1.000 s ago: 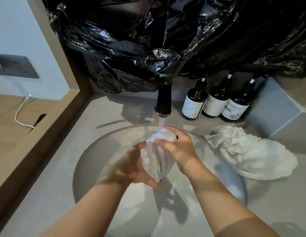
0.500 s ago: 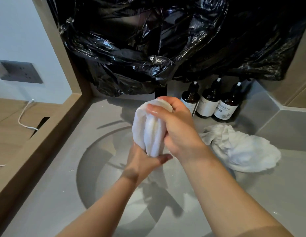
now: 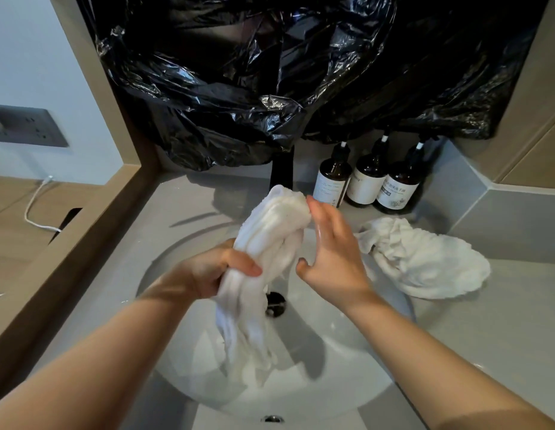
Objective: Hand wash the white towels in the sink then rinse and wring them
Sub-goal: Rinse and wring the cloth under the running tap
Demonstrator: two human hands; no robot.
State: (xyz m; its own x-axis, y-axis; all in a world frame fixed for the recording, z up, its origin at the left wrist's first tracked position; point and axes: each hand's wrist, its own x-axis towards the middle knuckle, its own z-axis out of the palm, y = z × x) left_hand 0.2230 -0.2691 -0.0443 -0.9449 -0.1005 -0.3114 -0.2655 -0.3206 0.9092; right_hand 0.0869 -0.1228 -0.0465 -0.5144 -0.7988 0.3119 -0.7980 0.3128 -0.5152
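The left grip (image 3: 220, 271) clamps round the bunched white towel (image 3: 270, 231) above the sink (image 3: 347, 361); the right grip (image 3: 332, 256) is spread, fingers straight beside it. A second towel (image 3: 425, 262) lies on the grey worktop (image 3: 502, 336), near three brown bottles (image 3: 367, 181) under black plastic sheeting (image 3: 270, 72).

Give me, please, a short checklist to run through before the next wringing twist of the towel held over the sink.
1. Left hand grips the held towel at mid-length: ok.
2. Right hand grips the towel's upper end: not ok; it is open, fingers straight, beside that end.
3. Towel over the sink, so that water falls into the basin: ok; its lower end hangs into it.
4. Tap shut off: cannot tell; the towel hides the spout's mouth.
5. Second towel out of the way: ok; it lies on the counter to the right of the basin.
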